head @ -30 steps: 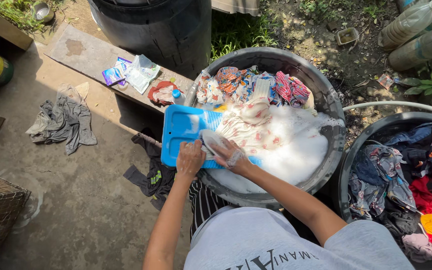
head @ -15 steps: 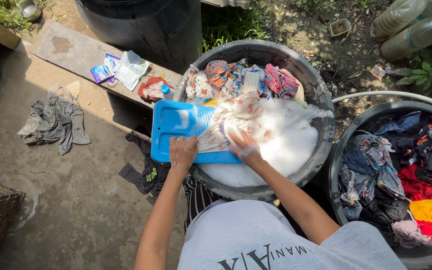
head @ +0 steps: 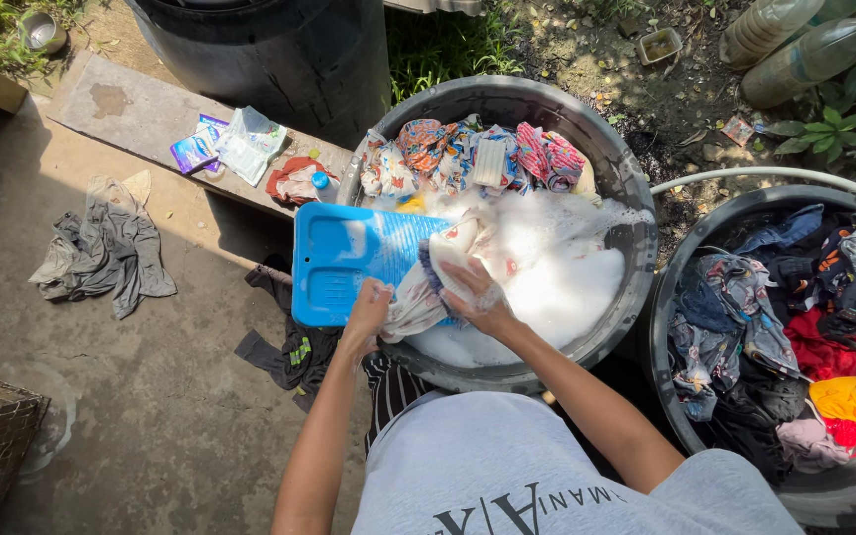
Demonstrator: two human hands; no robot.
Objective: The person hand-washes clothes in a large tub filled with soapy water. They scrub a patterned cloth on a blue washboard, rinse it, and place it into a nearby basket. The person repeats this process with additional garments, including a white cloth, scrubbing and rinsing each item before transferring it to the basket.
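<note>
Hands at a wash basin, seen from above the person's head. Both arms reach forward from a grey shirt toward a round dark basin (head: 616,168) full of white suds. A blue plastic washboard (head: 349,263) lies tilted across the basin's near left rim, its ribbed face up. The left hand (head: 367,312) presses a soapy pale garment (head: 418,297) against the lower right corner of the washboard, its grip closed on the wet fabric. The right hand (head: 473,297) sits just beside it, fingers curled tight around another bunch of the same garment, foam covering the knuckles. The garment trails from the board into the suds.

Along the far side of the basin, a heap of brightly patterned clothes (head: 468,154) rests above the foam, with a pale bar of soap (head: 488,161) on top. To the right stands a second dark basin (head: 671,297), packed with dry clothes in blue, black, red and yellow. A white hose (head: 745,175) curves along its far rim.

To the left, a low concrete worktop (head: 121,104) carries soap sachets (head: 225,144) and a red and white cloth. A grey garment (head: 106,248) lies crumpled on the concrete floor, and a dark one (head: 289,347) lies under the washboard. A large black barrel (head: 269,50) stands beyond the worktop, and plastic bottles (head: 795,40) lie on the soil at top right
</note>
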